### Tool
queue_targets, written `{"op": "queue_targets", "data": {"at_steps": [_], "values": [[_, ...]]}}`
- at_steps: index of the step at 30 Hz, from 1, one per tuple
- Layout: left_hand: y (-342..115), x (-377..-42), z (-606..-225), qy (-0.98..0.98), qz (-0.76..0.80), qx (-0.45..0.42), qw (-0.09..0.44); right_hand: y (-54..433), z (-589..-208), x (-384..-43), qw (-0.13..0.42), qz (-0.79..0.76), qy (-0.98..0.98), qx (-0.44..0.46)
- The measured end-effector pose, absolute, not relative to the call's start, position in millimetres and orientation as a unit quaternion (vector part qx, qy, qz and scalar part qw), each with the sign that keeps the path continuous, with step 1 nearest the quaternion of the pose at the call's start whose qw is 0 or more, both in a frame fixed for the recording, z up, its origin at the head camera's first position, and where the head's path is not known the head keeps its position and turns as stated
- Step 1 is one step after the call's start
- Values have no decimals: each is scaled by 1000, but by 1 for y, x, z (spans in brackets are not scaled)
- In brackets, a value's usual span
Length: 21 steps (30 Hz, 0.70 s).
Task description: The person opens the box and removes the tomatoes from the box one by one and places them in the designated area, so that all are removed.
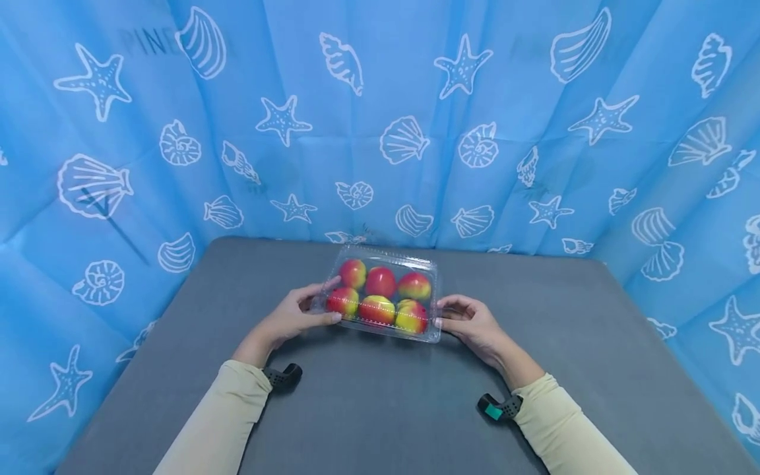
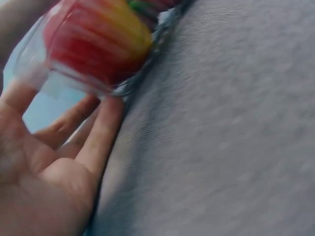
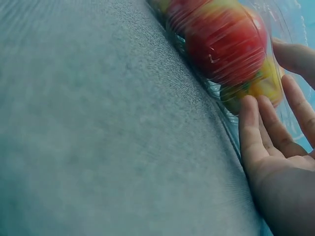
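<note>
Blue curtain (image 1: 365, 109) printed with white shells and starfish hangs behind a grey table (image 1: 380, 409). Near the table's far edge, roughly centred between the two arms on my head feed, is a clear plastic box (image 1: 388, 257) with six pieces of red and yellow fruit (image 1: 380, 282) inside, in two rows of three. I see the left hand (image 1: 297, 313) grasping the box's left end, thumb on the near side and fingers round the far side; the right hand (image 1: 475, 326) grips the opposite end between thumb and fingers.

I judge the box as thin, springy and rather slick, easy to dent if squeezed in the middle. If the fruit is real, it should feel moderately heavy and could roll and shift the balance; if it is imitation, much lighter, and I cannot tell which. I would take hold low at both short ends, where the corners should be stiffest, and keep pressure off the lid.

Only the head view gives me all six pieces and both hands together. My left wrist view shows fingertips meeting the plastic at its lower edge, close above the grey surface, plus a bit of green among the fruit. My right wrist view shows spread fingertips against the other end and streaky glare on the plastic. Whether the base rests fully on the table, I cannot tell.
</note>
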State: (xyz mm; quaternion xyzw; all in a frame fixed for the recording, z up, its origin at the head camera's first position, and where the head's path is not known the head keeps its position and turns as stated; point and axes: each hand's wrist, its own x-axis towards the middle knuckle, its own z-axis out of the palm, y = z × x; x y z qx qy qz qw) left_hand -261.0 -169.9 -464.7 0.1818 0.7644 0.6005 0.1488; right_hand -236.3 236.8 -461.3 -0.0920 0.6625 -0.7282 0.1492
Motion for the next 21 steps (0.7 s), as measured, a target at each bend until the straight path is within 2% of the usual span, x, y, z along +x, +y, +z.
{"op": "queue_targets", "data": {"at_steps": [8, 21], "values": [[-181, -264, -464, 753, 602, 195, 181, 240, -459, -240, 170, -736, 652, -69], [-186, -264, -463, 725, 624, 204, 209, 245, -461, -241, 200, -777, 590, -92]]}}
